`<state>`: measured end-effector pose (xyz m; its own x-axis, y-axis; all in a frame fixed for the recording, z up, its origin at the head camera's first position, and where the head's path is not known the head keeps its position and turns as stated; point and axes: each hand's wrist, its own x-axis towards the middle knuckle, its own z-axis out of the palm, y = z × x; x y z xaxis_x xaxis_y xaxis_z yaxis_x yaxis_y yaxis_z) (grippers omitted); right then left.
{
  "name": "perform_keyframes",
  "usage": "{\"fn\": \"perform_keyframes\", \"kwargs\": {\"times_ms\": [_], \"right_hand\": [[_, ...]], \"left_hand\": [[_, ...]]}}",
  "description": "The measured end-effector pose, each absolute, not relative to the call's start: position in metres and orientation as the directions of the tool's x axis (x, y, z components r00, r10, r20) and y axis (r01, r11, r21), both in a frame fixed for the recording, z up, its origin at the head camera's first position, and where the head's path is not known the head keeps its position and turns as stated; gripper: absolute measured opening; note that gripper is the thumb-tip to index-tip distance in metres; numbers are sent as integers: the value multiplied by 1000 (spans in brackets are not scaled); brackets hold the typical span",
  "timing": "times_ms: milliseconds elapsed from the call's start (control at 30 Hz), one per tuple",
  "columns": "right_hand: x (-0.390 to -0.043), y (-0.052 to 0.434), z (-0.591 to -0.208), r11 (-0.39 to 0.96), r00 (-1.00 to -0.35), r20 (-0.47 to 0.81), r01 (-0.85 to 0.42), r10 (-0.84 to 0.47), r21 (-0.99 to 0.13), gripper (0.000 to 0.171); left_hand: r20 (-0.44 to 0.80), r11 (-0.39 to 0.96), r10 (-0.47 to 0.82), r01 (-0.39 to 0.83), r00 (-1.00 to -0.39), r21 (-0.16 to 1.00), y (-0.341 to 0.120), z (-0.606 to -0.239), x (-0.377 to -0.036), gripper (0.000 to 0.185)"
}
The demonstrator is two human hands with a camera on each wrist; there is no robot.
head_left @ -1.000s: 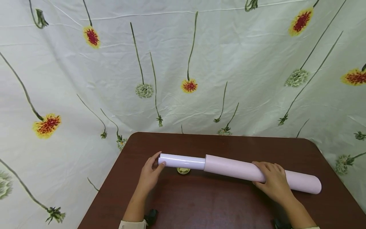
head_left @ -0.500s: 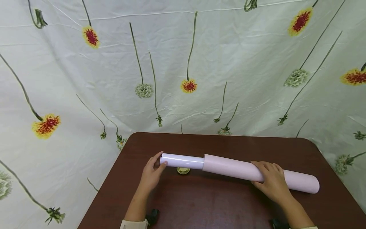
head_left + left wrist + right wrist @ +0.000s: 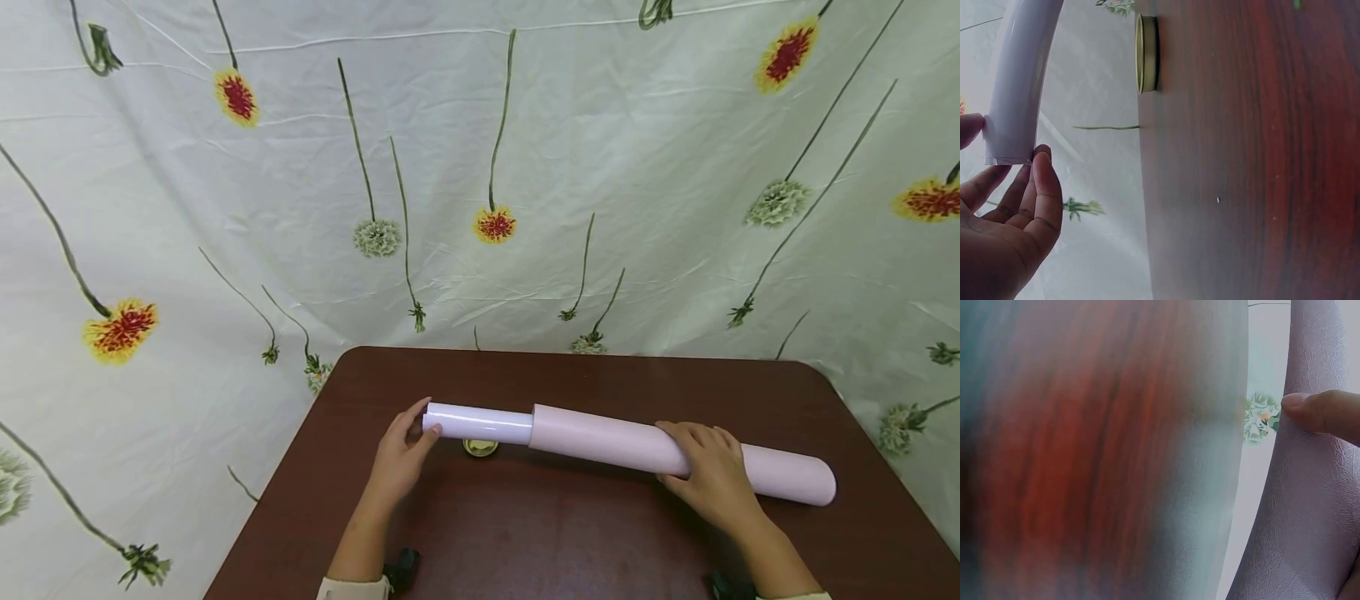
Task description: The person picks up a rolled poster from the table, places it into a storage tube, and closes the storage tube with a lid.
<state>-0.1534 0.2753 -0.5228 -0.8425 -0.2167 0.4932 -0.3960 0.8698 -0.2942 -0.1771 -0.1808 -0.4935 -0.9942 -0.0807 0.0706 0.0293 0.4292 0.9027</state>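
A glossy white roll of paper (image 3: pixel 483 423) sticks out of the left end of a long pale pink tube (image 3: pixel 600 435). My left hand (image 3: pixel 399 457) pinches the roll's free end between thumb and fingers; in the left wrist view the fingertips (image 3: pixel 1047 178) sit at its lower edge. Around the pink tube, right of its middle, my right hand (image 3: pixel 712 475) grips from above, and the right wrist view shows the thumb (image 3: pixel 1319 412) across its textured surface (image 3: pixel 1310 506). Both pieces are held over the table, tilted slightly down to the right.
A shallow round gold lid (image 3: pixel 480 448) lies on the dark brown wooden table (image 3: pixel 525 533), partly behind the white roll. In the left wrist view the lid (image 3: pixel 1147 55) stands near the table edge. A flower-patterned cloth (image 3: pixel 450 167) hangs behind the table.
The left hand has moved a little right, pushing the white roll slightly deeper into the pink tube. The tube and right hand have shifted slightly left.
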Motion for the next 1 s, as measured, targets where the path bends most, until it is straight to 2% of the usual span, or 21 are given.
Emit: {"fn": "perform_keyframes", "kwargs": {"times_ms": [300, 700, 1000], "right_hand": [[-152, 273, -522, 868, -834, 504, -406, -223, -288, 81], [-151, 270, -522, 867, -835, 502, -406, -225, -289, 81], [-150, 267, -519, 864, -829, 514, -412, -221, -291, 82]], "left_hand": [[125, 433, -77, 80, -989, 898, -180, -495, -177, 54], [123, 395, -57, 91, -991, 914, -175, -490, -175, 53], [129, 415, -64, 91, -990, 905, -172, -491, -180, 53]]}}
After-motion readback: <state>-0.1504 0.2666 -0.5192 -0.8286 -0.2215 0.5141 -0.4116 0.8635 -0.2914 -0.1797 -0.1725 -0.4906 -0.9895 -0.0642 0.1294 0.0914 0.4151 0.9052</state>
